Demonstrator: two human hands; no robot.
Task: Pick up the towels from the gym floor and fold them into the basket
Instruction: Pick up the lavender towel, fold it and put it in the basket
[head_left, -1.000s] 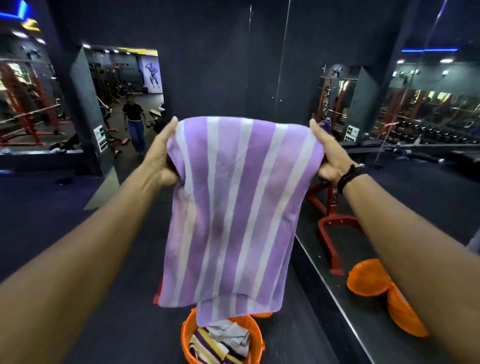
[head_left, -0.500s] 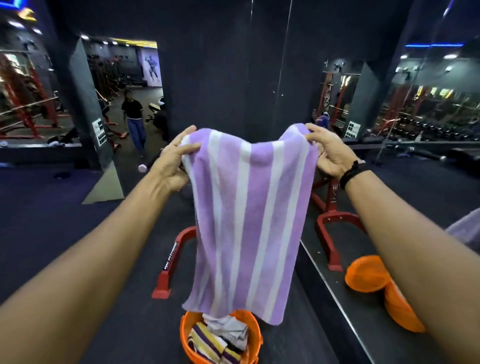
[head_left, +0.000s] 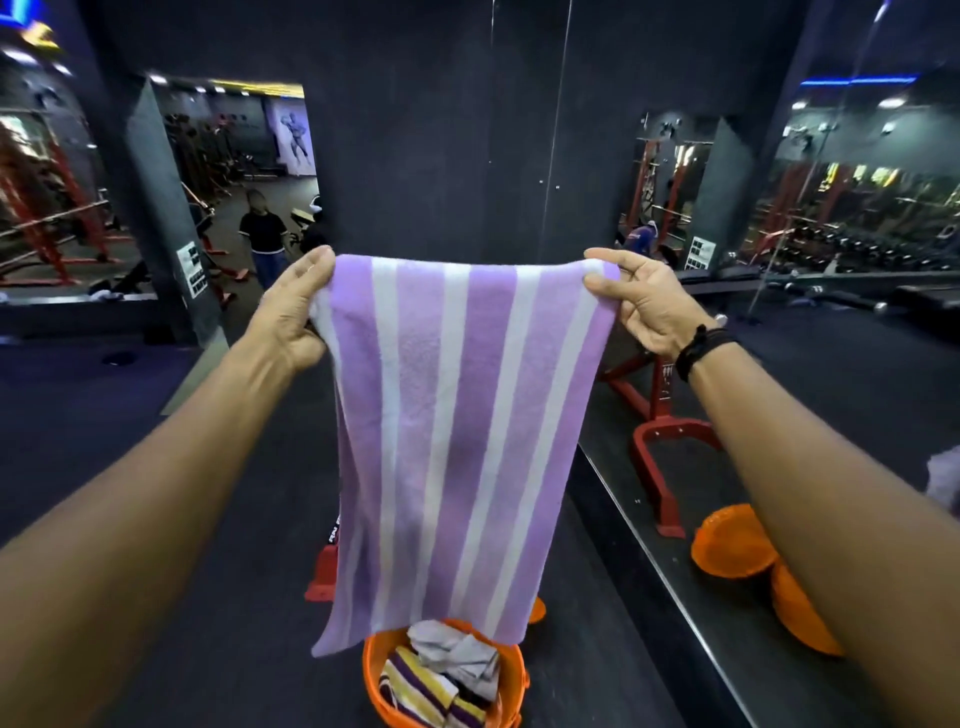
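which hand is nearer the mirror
Right. The right hand pinches the towel corner on the mirror side; the left hand grips the far corner.

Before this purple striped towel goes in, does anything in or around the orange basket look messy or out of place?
Yes: in the round orange plastic basket, the grey towel lies crumpled and loosely bunched rather than folded flat, beside a neater purple, yellow and white striped towel. The purple-and-white striped towel hangs straight from both hands.
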